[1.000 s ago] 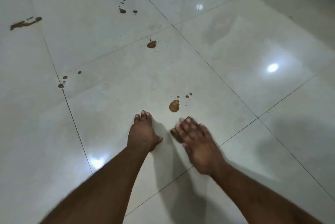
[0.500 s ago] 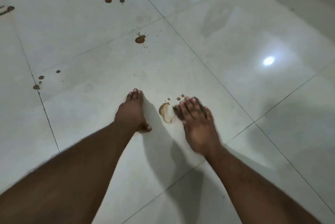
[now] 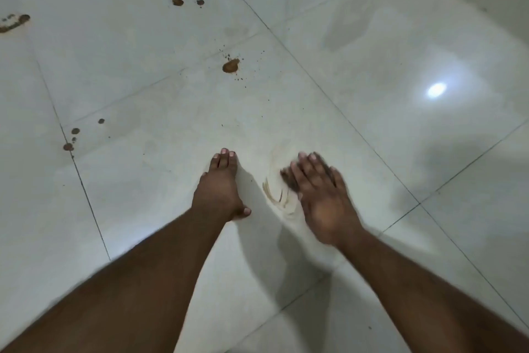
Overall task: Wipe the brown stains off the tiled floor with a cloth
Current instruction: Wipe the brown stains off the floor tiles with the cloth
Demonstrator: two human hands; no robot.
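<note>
The left hand point(image 3: 219, 191) rests on the white tiled floor point(image 3: 372, 72) with its fingers straight and close together, pointing to 12 o'clock. The thumb is spread to the right side and also touches the tile. This hand holds nothing; it only leans on the floor.

The right hand point(image 3: 320, 195) is just beside it, at 3 o'clock from the left hand. Its fingers are stretched and a little spread, pointing to about 11 o'clock, and the picture of them is blurred. Under the fingers a small dark cloth point(image 3: 289, 181) shows at the left edge of the hand, pressed flat on the tile. The fingers are not curled around it, they lie on top of it. How much of the cloth is under the palm I cannot tell.

Between the two hands there is a thin smear point(image 3: 276, 191), pale brown, with curved streaks, touching the cloth.

Other brown stains are farther away. A bigger blob point(image 3: 230, 66) with small dots around it lies at 12 o'clock from the left hand. A group of round spots point(image 3: 75, 131) lies at 10 o'clock near a tile joint. More spots point(image 3: 177, 1) are far at 11 o'clock, and a long mark point(image 3: 14, 22) is at the left edge.
</note>
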